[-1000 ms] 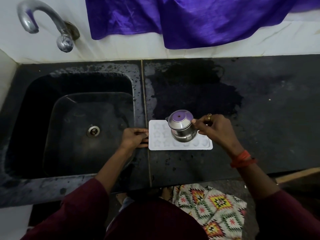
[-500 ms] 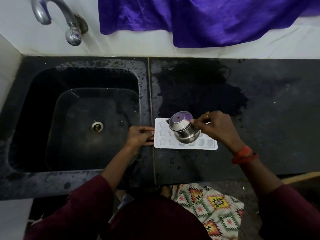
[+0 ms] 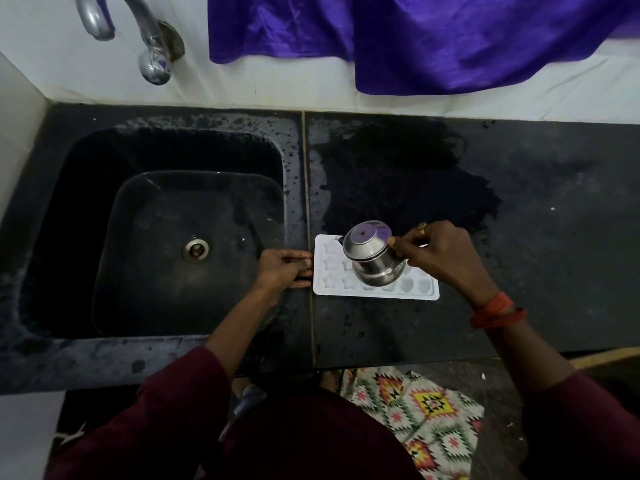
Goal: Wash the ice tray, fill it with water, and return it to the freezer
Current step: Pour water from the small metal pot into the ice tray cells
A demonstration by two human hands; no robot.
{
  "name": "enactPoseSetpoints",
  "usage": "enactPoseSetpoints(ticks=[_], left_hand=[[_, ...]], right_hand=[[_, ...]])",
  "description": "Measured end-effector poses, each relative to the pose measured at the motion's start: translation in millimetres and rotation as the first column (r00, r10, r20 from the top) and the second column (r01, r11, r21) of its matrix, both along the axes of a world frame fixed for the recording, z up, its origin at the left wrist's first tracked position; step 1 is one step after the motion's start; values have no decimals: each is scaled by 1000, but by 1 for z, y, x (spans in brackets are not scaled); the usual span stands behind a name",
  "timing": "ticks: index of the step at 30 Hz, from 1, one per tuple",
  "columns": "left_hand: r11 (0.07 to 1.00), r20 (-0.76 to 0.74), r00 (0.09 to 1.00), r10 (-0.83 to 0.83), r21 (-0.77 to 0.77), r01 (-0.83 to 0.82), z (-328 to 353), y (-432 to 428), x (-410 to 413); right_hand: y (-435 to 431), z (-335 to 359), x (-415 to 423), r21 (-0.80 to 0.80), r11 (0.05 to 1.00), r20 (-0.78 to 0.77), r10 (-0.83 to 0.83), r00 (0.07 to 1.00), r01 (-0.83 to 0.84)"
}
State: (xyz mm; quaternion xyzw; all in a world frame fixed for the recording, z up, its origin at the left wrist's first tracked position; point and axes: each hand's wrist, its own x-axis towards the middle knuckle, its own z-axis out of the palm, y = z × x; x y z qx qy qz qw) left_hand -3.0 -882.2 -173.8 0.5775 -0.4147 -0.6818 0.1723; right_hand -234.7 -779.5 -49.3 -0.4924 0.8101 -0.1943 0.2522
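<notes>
Here we are at the black stone counter [image 3: 540,244], and the white plastic ice tray [image 3: 377,295] lies flat on it, right by the seam, with the black stone sink [image 3: 166,157] at its nine o'clock. Star-shaped moulds show at the tray's nine o'clock end and rounder ones toward four o'clock.

The left hand [image 3: 280,270] comes in from the sink side. Its fingers [image 3: 300,271] are stretched out straight and close together, and the tips touch the tray's nine o'clock edge.

The right hand [image 3: 441,254], with a ring [image 3: 422,227] on one finger and a red thread band [image 3: 495,313] on the wrist, pinches a small round-bellied steel pot [image 3: 375,263] at its three o'clock side. Thumb and fingertips are curled tight on it. The pot hangs over the middle of the tray, tipped toward ten o'clock, so its base faces me. I can't tell whether water is running out.

At twelve o'clock of the sink, a chrome tap [image 3: 145,36] juts from the white wall. A shiny purple cloth [image 3: 433,39] hangs at twelve o'clock of the tray. The steel drain [image 3: 196,250] sits mid-basin. Down at six o'clock, a bright diamond-patterned cloth [image 3: 415,410] shows below the counter's edge.
</notes>
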Motion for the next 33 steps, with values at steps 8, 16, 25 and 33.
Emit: enactPoseSetpoints(ticks=[8,16,25,33], left_hand=[[1000,1,1000,-9,2,9,-4,-1,0],[1000,-24,1000,-8,1,8,-4,2,-1],[1000,-22,1000,-12,0,12,-5,2,-1],[999,-5,999,-39,-1,39,-4,3,-1]], right_hand=[[7,3,-4,-24,1000,-10,-14,1000,14],[7,2,-4,-6,1000,-43,3,999,-4],[14,-1,-1,-6,1000,1,-19,1000,19],[25,-4,5,4,1000,-43,13,999,-12]])
